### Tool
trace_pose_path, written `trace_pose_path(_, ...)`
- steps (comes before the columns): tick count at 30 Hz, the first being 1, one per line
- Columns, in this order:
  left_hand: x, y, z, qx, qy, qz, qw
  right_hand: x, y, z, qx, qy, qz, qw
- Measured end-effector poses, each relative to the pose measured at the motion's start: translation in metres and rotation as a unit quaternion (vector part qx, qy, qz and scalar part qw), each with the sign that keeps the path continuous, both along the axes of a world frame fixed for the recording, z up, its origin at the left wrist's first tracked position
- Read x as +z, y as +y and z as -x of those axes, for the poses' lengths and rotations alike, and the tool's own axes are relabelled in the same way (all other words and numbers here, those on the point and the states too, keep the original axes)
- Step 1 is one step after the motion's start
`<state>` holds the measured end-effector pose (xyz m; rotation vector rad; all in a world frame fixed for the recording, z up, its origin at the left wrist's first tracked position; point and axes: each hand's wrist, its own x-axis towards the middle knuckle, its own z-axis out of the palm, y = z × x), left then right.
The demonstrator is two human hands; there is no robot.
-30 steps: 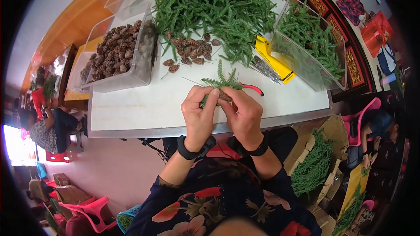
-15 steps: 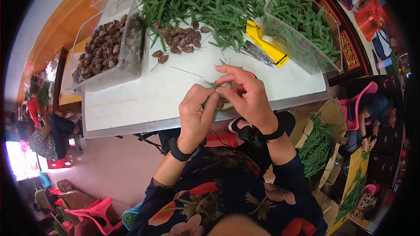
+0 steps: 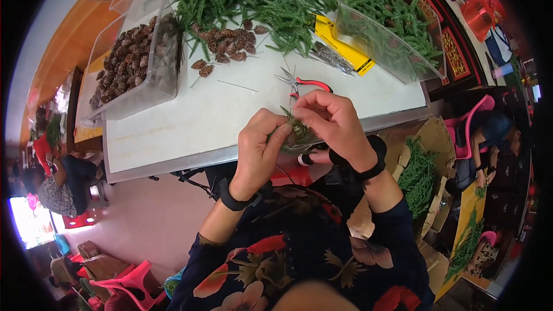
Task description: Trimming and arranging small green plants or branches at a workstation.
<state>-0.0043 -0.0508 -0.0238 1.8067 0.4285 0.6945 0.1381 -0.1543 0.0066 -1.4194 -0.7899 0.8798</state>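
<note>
Head view, writing: there is dark print on the yellow packet (image 3: 345,46) near the worktop's far right corner, too small here to make out.
Sprig: the green sprig (image 3: 286,112) is in your fingers, just above the near edge of the worktop (image 3: 161,126), right of that edge's middle.
Sprig direction: its visible tip points away from you, toward the far edge; your fingers hide much of its length, so you cannot tell its full long axis.
Brown cone: the cone (image 3: 300,131) sits against the greenery on your side of the pinch, partly covered.
Left hand: your left hand (image 3: 258,141) has thumb and forefinger pinched narrow on the sprig.
Right hand: your right hand (image 3: 334,124) has thumb and forefinger close together beside the sprig, other fingers loosely curled; you cannot tell whether they grip anything.
Pliers: the red-handled pliers (image 3: 294,82) lie just beyond your right hand, nose toward the far edge, tips apart.
Wire: one thin wire (image 3: 237,86) lies left of the pliers.
Loose cones: a cluster (image 3: 230,45) lies near the cone bin (image 3: 158,89) at the left edge.
</note>
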Motion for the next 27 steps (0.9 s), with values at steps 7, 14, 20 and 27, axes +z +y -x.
trace_pose_path(7, 0.002, -0.006, 0.004, -0.022, 0.015, -0.012, 1.000, 0.020, -0.006, -0.004, 0.082, -0.125, 0.076, 0.986)
trace_pose_path(14, 0.002, -0.002, 0.010, -0.082, 0.041, 0.088, 0.992, 0.007, -0.008, -0.009, 0.109, -0.332, -0.093, 0.932)
trace_pose_path(20, -0.001, 0.001, 0.014, -0.133, 0.024, 0.110, 0.985, 0.009, 0.005, -0.029, 0.204, -0.331, -0.141, 0.911)
trace_pose_path(27, 0.003, 0.001, 0.015, -0.129, 0.037, 0.138, 0.981, 0.018, 0.007, -0.026, 0.226, -0.471, -0.105, 0.846)
